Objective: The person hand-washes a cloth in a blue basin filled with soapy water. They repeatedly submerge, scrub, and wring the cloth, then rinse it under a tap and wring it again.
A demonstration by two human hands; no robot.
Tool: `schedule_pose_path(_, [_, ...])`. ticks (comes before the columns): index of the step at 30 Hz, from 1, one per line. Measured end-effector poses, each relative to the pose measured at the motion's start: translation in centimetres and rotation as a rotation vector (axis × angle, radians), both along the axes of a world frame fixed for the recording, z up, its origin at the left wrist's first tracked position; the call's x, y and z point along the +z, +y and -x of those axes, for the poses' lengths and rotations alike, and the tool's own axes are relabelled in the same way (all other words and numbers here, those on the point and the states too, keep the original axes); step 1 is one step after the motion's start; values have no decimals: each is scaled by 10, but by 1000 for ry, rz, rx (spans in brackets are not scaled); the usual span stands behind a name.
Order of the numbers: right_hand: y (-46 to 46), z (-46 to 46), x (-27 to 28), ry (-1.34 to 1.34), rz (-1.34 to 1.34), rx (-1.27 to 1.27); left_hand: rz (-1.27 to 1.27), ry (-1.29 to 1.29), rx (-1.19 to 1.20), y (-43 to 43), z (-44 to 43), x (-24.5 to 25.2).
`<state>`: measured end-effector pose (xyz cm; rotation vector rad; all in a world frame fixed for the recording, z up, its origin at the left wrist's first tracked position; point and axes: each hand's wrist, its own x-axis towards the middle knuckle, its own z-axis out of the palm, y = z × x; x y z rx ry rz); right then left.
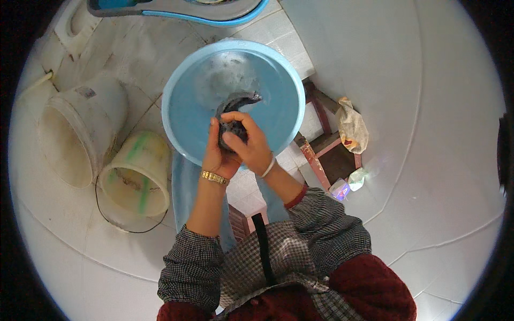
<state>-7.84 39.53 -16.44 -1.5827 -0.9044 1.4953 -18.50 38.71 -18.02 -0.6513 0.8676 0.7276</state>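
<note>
A dark grey, bunched piece of wet cloth (235, 103), perhaps a sock, is held in both my hands over a light blue plastic basin (170, 112). My left hand (217, 154) cups it from the left and below, a gold-coloured watch on the wrist. From the right, my right hand (253, 146) grips it with the thumb and fingers bent over it. One end of the cloth trails away from me, curving to the right. Pale suds (231, 74) show at the far side of the basin. Part of the cloth is hidden by my fingers.
To the left lie a large whitish bucket (108, 108) and a smaller, green-streaked bucket (154, 156) with a wire handle. A worn wooden stool (315, 162) stands right of the basin, with a stained cloth (353, 124) beside it. Beyond the basin is a grey-and-blue plastic object (192, 12).
</note>
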Motion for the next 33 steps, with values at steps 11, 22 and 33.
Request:
schedule_pose_path(11, [54, -63, -46, 899, 319, 233, -111, -268, 60, -1, -5, 22])
schedule_pose_path(22, [53, -32, 2, 175, 205, 498, -423, 26, -427, -6, -1, 30])
schedule_pose_path(33, [40, 11, -33, -251, 170, 232, -573, 1196, -870, -21, -15, -14])
